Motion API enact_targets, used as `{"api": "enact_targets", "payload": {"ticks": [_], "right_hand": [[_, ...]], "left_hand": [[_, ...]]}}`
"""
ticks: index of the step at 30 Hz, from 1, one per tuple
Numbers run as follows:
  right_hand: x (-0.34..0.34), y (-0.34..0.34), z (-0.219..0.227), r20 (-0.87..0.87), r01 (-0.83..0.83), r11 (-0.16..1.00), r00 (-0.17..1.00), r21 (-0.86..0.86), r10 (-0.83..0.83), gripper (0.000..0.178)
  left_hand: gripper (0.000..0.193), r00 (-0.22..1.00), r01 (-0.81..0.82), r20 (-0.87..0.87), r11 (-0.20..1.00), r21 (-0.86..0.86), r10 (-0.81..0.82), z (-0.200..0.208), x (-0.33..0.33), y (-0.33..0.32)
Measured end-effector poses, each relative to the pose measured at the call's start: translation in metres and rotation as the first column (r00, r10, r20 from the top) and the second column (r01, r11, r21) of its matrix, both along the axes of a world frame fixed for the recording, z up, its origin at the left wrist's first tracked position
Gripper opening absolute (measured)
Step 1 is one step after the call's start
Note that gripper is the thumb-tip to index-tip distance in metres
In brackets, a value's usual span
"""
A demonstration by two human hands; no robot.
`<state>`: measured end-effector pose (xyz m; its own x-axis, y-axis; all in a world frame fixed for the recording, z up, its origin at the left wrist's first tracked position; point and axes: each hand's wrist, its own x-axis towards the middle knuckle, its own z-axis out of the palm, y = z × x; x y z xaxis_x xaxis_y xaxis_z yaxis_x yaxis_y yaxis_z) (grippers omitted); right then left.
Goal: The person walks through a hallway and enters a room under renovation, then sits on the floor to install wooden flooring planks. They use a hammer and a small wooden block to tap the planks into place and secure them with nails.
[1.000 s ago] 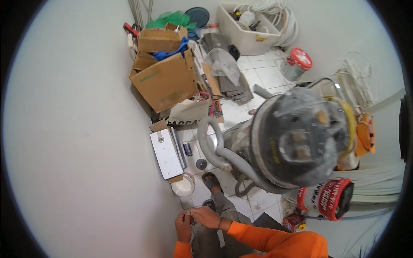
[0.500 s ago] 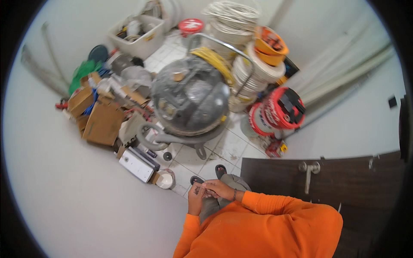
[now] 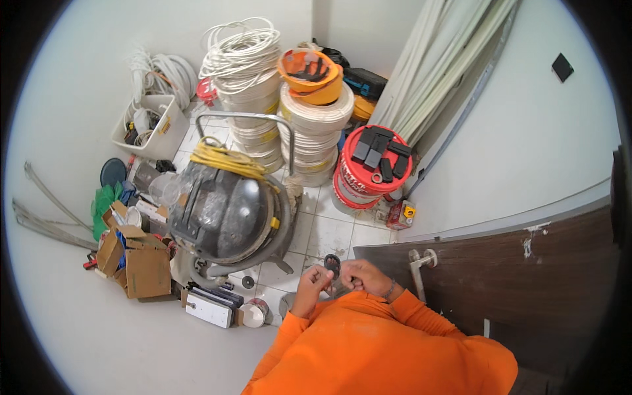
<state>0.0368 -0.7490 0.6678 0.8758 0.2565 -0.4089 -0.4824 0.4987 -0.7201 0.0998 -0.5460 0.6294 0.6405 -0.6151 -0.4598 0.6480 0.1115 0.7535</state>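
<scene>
My left hand (image 3: 312, 287) is in front of my waist, thumb and fingers pinched together. Close beside it on the right, my right hand (image 3: 366, 277) is closed with its fingers curled in. A small gap separates the two hands. Whatever they may hold is too small or hidden to make out. Behind my hands, a dark sandal (image 3: 332, 263) shows on the tiled floor. To the right of my right hand is the lever handle (image 3: 419, 268) of a dark brown door (image 3: 500, 263).
A grey-black drum vacuum cleaner (image 3: 227, 217) stands ahead, yellow cable (image 3: 227, 158) on top. Right of it are cable spools (image 3: 316, 112) and a red-lidded bucket (image 3: 365, 181) bearing black blocks (image 3: 372, 148). Cardboard boxes (image 3: 148, 273) and a white bin (image 3: 168, 135) lie left.
My hands, touching half a second ago, are now slightly apart. My view has turned right, so the vacuum cleaner and spools sit farther left in the picture.
</scene>
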Motion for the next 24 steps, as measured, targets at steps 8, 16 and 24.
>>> {"api": "enact_targets", "payload": {"ticks": [8, 16, 24], "right_hand": [[-0.004, -0.059, 0.034, -0.189, 0.667, 0.745, 0.729, -0.025, -0.659, 0.032], [-0.004, -0.103, 0.064, -0.033, 0.773, 0.58, 0.593, -0.257, -0.804, 0.037], [0.051, -0.177, 0.071, 0.353, 0.599, -0.462, -0.298, -0.654, -0.887, 0.041]], "left_hand": [[0.026, 0.977, 0.206, 0.016, 0.955, 0.212, -0.214, -0.006, 0.079, -0.093], [0.025, 0.781, 0.567, 0.133, 0.782, 0.26, -0.611, -0.031, 0.154, -0.215], [0.028, 0.139, 0.65, 0.523, 0.476, 0.593, -0.841, -0.033, 0.27, -0.326]]}}
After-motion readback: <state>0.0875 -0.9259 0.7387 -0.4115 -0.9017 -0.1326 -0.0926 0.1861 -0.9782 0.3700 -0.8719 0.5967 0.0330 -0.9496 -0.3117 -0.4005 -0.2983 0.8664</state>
